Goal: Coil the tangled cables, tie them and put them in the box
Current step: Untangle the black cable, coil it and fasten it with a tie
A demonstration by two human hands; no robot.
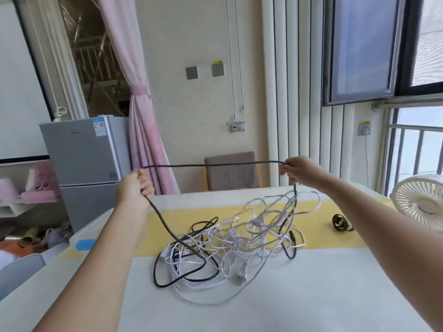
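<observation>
Both hands, L hand (pixel 135 188) & R hand (pixel 299 171), stretch black cable (pixel 211 164) above tangle (pixel 230 245).

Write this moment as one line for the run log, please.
phase: untangling | left hand: grips black cable | right hand: holds same cable | white cables: tangled on table

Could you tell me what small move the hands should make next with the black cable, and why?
Probably lift the black cable higher to draw it free. The left hand and right hand grip it stretched between them, but both sides run down into the tangled white cables on the table, so coiling now would likely snag.
</observation>
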